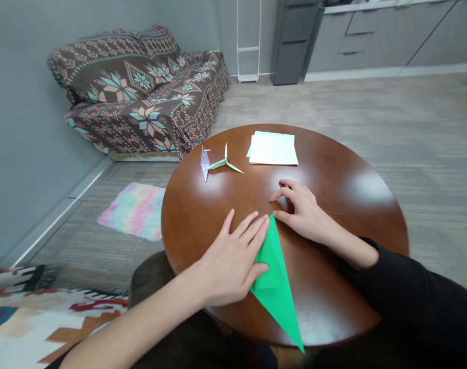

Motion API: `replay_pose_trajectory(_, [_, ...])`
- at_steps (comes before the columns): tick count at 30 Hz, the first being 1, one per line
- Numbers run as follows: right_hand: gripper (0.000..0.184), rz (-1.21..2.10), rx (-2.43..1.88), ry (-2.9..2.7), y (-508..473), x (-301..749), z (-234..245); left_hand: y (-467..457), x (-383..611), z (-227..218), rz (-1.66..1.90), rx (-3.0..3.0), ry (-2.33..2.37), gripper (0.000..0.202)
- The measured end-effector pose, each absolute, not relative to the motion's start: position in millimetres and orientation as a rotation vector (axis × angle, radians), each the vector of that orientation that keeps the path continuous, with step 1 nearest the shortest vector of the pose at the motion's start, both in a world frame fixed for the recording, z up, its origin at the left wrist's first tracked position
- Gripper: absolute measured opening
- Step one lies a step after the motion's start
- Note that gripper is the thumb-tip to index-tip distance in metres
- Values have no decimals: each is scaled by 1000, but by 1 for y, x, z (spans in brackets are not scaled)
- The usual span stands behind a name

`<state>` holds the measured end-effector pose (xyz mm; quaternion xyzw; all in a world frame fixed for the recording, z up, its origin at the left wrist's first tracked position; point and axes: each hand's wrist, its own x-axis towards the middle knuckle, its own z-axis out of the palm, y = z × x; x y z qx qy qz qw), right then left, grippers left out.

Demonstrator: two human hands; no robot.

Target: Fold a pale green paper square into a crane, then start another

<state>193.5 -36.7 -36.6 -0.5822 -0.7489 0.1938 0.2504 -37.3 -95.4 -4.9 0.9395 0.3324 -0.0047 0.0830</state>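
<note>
A green sheet of paper (276, 284), folded into a triangle, lies on the round brown table (325, 195) with its lower tip reaching past the near edge. My left hand (235, 256) rests flat over the paper's left side, fingers spread, hiding part of it. Close to the paper's top corner is my right hand (300, 207), its fingers apart and curved. The right thumb tip is at or very near that corner; I cannot tell whether it touches. Nothing shows between the right fingers.
Toward the back of the table lie a stack of pale paper sheets (274, 149), a folded light-green paper piece (225, 162) and a folded lilac paper piece (205, 163). A covered sofa (141, 97) stands behind left, a fluffy pastel rug (135, 211) on the floor.
</note>
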Motion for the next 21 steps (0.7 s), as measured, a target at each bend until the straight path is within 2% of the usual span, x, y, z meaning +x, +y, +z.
replay_pose_trajectory(5, [26, 502, -1585, -2046, -45, 193, -36, -106, -27, -4, 25, 2730, 1109, 65])
replay_pose_trajectory(11, [31, 516, -1578, -2080, -55, 192, -35, -117, -14, -10, 69, 2685, 1246, 66])
replay_pose_trajectory(21, [26, 468, -1617, -2015, -51, 188, -37, -134, -5, -15, 54, 2759, 1290, 67])
